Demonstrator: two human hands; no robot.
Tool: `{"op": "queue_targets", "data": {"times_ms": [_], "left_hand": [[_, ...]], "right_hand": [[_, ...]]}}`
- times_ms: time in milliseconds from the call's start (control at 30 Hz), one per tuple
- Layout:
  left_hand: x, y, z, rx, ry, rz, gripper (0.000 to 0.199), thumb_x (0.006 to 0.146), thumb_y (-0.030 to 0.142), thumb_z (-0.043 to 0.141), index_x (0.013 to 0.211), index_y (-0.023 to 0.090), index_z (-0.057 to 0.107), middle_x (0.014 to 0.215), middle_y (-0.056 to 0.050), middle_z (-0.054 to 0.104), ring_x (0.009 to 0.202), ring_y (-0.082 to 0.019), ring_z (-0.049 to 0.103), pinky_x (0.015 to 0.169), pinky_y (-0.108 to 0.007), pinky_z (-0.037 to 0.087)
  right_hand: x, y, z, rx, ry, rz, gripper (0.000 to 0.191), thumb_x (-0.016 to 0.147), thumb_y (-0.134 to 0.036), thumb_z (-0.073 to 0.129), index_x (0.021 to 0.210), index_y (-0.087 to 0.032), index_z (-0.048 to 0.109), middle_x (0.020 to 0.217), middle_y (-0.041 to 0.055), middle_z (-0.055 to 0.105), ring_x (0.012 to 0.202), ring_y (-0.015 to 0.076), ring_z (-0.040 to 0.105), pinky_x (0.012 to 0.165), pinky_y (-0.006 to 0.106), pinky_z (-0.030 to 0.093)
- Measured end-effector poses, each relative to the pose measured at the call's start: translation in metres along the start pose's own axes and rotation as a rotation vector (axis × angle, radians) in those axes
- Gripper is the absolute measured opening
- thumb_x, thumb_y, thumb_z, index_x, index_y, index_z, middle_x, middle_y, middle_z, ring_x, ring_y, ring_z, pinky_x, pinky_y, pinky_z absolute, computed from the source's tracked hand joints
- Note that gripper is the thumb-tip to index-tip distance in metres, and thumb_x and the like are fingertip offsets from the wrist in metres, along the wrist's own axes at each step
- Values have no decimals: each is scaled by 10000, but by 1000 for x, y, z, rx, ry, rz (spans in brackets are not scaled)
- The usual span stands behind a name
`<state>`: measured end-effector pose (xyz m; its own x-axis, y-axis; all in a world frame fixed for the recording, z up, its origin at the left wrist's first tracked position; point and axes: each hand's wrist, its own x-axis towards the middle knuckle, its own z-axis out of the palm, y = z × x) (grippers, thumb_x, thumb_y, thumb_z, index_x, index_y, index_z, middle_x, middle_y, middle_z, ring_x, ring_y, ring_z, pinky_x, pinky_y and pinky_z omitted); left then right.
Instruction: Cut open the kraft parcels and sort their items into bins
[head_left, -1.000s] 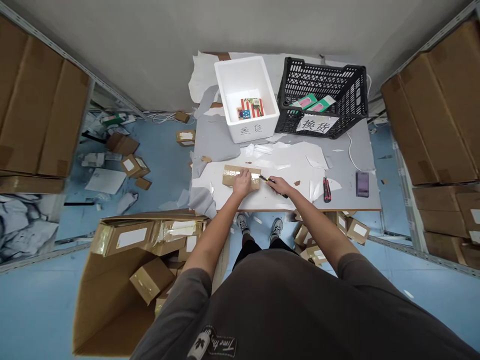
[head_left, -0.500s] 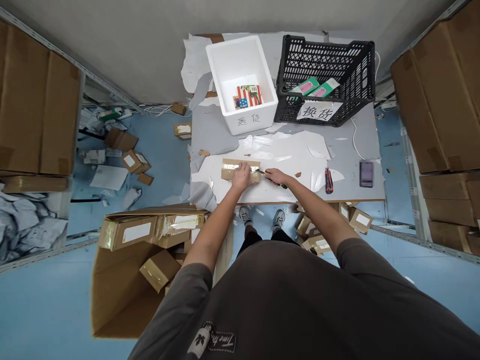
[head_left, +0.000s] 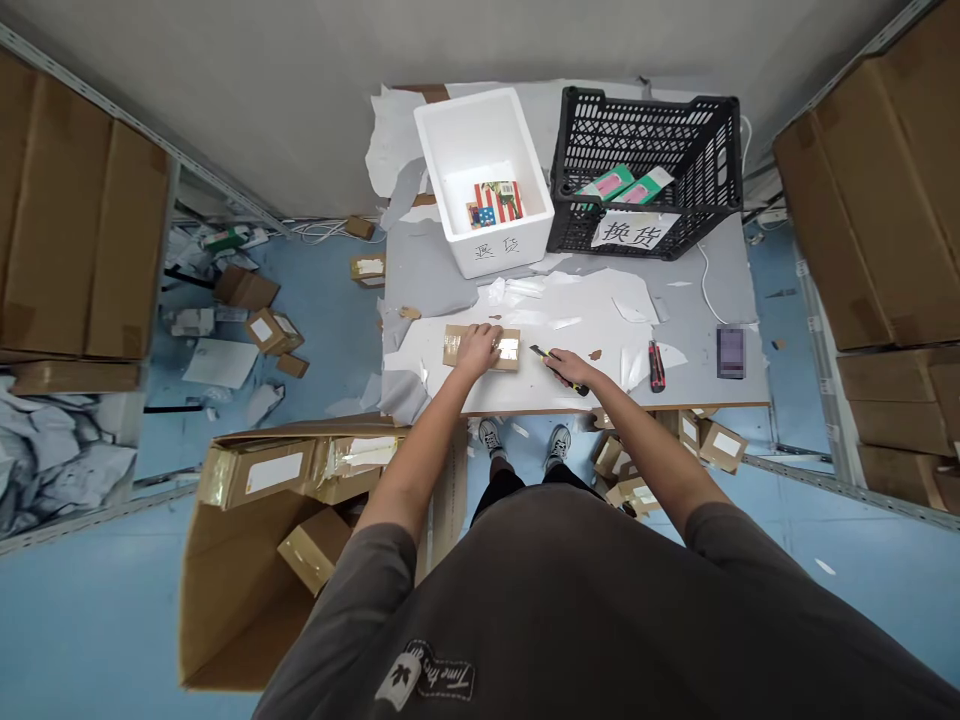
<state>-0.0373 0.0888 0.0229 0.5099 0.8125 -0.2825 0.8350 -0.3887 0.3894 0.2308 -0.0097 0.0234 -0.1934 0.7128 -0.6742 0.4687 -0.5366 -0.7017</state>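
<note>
A small taped cardboard box [head_left: 510, 352] lies flat on the paper-covered table. Gripping it from above is my left hand [head_left: 477, 350], its fingers bent over the top and covering the middle of the box. My right hand [head_left: 568, 368] is closed round a yellow-and-black utility knife [head_left: 542, 354], just right of the box and apart from it. The blade end points up and left. A red-and-black utility knife [head_left: 656, 366] lies further right on the table.
Behind the box stand a white foam box [head_left: 499, 255] with a colourful pack inside and a black plastic crate [head_left: 652, 235] holding green-and-pink boxes. A phone [head_left: 731, 353] lies at the table's right. A large carton [head_left: 225, 600] of parcels stands at lower left.
My right hand has drawn the knife back from the box, right and slightly toward me. My left hand has shifted slightly left on the box.
</note>
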Motion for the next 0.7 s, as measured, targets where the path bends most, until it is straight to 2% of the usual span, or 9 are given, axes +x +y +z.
{"op": "queue_targets", "data": {"times_ms": [133,233,333,400,500,700], "left_hand": [[17,3,0,81,-58,86,518,896,162,695,1404,262,666,1501,-124,664,1428,-382,509,1186,-545,445],[21,2,6,133,-65,129,460,968,191,603,1423,234,656,1471,-156,676,1393,-371,548,1198,-537,434],[14,-6,16,131,-30,181,425,1076,256,454,1454,200,639,1522,-207,647,1460,-370,538,1241,-552,410],[8,-12,23,96,-3,199,444,1095,276,429,1486,192,622,1606,-221,596,1540,-371,499,1282,-580,377],[2,-19,35,32,30,162,458,1088,270,447,1505,186,617,1672,-219,550,1611,-363,457,1335,-610,321],[2,-21,49,-53,52,116,454,1075,292,474,1477,187,657,1685,-207,542,1646,-348,423,1364,-624,296]], "right_hand": [[-1,-8,0,-124,96,3,379,1151,-582,424,953,-270,512,682,-35,611,538,181,579,609,298,470],[4,-13,10,-311,174,-10,429,1170,-564,328,1011,-267,593,857,37,719,775,247,689,711,322,489],[11,-14,17,-477,219,-79,352,1158,-504,403,1149,-265,661,1115,82,776,1024,285,708,809,337,497],[16,-13,18,-545,233,-139,301,1123,-491,514,1230,-259,674,1227,99,766,1119,298,689,858,350,501],[22,-10,15,-601,259,-189,306,1088,-475,596,1270,-243,678,1267,127,742,1186,323,659,899,380,504],[32,-3,20,-594,289,-226,308,1099,-477,586,1279,-239,662,1275,129,721,1205,327,633,915,388,488]]}}
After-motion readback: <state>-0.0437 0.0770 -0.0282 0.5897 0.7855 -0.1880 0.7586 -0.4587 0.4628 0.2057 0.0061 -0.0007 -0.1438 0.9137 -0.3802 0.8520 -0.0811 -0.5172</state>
